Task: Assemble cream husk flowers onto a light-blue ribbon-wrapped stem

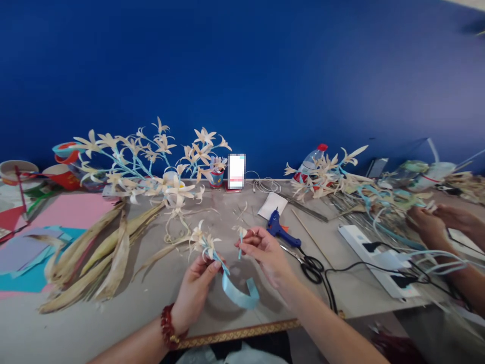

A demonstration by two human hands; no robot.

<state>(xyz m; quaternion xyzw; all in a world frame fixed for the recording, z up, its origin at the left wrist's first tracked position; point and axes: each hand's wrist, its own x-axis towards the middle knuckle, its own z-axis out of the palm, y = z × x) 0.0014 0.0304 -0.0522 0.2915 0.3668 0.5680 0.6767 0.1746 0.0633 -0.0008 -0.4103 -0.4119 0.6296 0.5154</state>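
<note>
My left hand (195, 293) is closed round the stem of a small cream husk flower sprig (202, 243), wrapped in light blue ribbon (238, 296) that curls down onto the table. My right hand (265, 253) pinches a single small husk flower (241, 233) on a blue stem, held just right of the sprig. A red bead bracelet sits on my left wrist.
Dried corn husks (98, 255) lie at left beside coloured paper (34, 253). Finished flower branches (151, 162) stand behind. A blue glue gun (278, 230), scissors (308, 265), a power strip (379, 263) with cables, and another person's hands (439, 222) are at right.
</note>
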